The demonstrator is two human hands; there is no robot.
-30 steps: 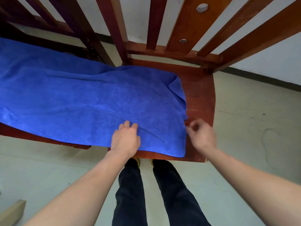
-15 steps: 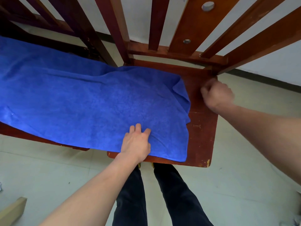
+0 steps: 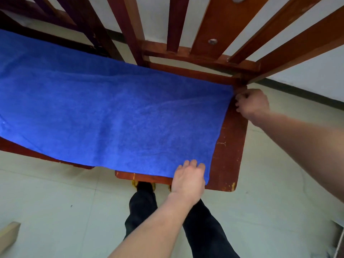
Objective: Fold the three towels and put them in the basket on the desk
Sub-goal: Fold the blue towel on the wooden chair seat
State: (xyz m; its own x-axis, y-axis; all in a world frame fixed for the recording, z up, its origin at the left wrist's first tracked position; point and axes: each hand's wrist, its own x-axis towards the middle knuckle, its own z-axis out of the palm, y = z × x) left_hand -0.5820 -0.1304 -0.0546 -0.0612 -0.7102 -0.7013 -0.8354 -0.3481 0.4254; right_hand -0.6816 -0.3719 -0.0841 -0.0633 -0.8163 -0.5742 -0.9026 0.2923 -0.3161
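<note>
A blue towel lies spread flat across two red-brown wooden chair seats, running off the left edge of the view. My left hand rests on the towel's near right corner, fingers curled over its edge. My right hand pinches the towel's far right corner beside the chair's back post. No basket or other towel is visible.
Slatted wooden chair backs rise behind the seats against a white wall. My dark trouser legs stand on a pale tiled floor. A light wooden block lies at the lower left.
The folded-over right end of the towel has been pulled out flat. My right hand went from the seat's front edge to the far right corner. My left hand slid right along the near edge.
</note>
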